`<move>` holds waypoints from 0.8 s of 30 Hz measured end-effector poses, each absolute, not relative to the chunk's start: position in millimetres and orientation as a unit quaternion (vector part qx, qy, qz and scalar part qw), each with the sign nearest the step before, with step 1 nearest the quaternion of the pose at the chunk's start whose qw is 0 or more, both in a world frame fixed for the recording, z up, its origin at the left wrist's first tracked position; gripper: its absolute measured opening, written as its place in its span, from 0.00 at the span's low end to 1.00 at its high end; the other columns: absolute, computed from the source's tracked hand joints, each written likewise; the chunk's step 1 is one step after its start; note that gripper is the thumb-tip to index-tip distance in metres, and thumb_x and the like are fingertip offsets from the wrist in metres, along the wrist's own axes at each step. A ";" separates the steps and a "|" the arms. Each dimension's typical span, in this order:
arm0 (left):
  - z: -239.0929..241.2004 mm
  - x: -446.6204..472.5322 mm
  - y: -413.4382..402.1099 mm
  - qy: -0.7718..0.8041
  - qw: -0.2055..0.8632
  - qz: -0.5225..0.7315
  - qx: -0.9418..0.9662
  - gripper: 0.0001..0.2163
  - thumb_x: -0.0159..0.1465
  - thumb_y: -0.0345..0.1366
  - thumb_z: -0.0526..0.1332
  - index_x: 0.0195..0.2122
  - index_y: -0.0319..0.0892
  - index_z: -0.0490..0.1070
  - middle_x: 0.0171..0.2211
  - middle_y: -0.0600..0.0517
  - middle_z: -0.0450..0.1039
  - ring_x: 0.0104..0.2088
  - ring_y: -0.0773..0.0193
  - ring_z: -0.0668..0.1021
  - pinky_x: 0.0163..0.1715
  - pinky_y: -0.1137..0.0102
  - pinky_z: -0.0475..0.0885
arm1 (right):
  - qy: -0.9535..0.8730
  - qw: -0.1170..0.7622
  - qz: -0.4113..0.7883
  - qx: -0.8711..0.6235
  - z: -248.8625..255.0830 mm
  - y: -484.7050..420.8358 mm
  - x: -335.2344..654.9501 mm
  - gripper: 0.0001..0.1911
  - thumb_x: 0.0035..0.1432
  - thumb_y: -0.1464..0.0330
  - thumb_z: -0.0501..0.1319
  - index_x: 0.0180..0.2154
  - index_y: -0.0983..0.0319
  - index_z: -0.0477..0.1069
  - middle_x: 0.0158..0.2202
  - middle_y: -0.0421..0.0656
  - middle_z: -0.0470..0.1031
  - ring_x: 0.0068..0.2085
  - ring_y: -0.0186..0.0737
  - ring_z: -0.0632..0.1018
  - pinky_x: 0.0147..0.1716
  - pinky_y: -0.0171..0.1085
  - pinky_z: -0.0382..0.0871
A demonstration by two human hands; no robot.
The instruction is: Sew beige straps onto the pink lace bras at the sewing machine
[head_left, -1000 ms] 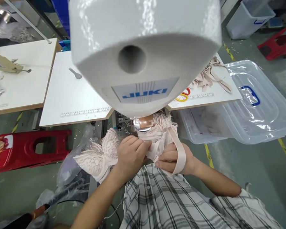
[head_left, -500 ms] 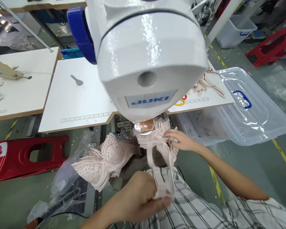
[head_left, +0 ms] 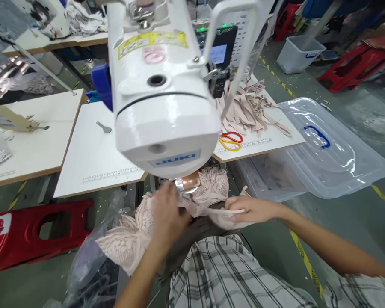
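A pale pink lace bra [head_left: 211, 188] lies under the head of a white sewing machine [head_left: 167, 128]. My right hand [head_left: 255, 208] is closed on the bra's band at the right, thumb and fingers pinching the fabric. My left hand [head_left: 168, 214], smeared by motion, is over the fabric just left of the machine's bed; whether it grips anything is not clear. More lace cups [head_left: 125, 244] hang down at the left, partly behind my left forearm. The needle area is hidden beneath the machine head.
Red and yellow scissors [head_left: 231, 141] and a heap of pink straps [head_left: 248, 107] lie on the right tabletop. A clear plastic bin lid [head_left: 336, 158] sits at the right. A red stool [head_left: 64, 231] stands at the left. A grey spoon-shaped tool [head_left: 103, 127] rests on the left tabletop.
My left hand has left the hanging straps near my lap and moved up to the machine bed. My right hand has shifted slightly right and down with the band. The view has tilted up.
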State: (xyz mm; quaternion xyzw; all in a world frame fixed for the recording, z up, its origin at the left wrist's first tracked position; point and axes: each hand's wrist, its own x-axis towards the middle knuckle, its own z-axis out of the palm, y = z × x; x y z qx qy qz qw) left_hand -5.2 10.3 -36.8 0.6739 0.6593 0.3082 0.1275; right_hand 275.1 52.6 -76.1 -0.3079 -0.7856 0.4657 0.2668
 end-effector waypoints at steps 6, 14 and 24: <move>-52.7 56.2 0.6 0.505 0.600 0.224 0.579 0.16 0.64 0.49 0.58 0.30 0.40 0.72 0.28 0.49 0.74 0.30 0.58 0.74 0.34 0.67 0.70 | -0.822 0.170 0.432 -0.330 -44.8 119.2 244.6 0.16 0.61 0.58 0.64 0.29 0.62 0.76 0.26 0.37 0.76 0.29 0.34 0.75 0.29 0.31 0.66; -62.6 44.0 -4.9 0.488 0.712 0.256 0.435 0.22 0.55 0.57 0.67 0.27 0.39 0.73 0.25 0.52 0.70 0.34 0.58 0.73 0.38 0.69 0.66 | -0.664 0.250 0.173 -0.684 -5.2 296.4 225.6 0.19 0.68 0.62 0.53 0.54 0.67 0.67 0.55 0.56 0.71 0.52 0.51 0.73 0.46 0.43 0.67; -62.0 45.8 -4.2 0.560 0.643 0.388 0.350 0.27 0.55 0.63 0.64 0.28 0.40 0.72 0.28 0.50 0.72 0.34 0.58 0.73 0.39 0.66 0.68 | -0.636 0.237 0.184 -0.711 1.4 336.0 249.7 0.11 0.60 0.74 0.57 0.42 0.65 0.75 0.50 0.56 0.76 0.54 0.56 0.72 0.51 0.46 0.64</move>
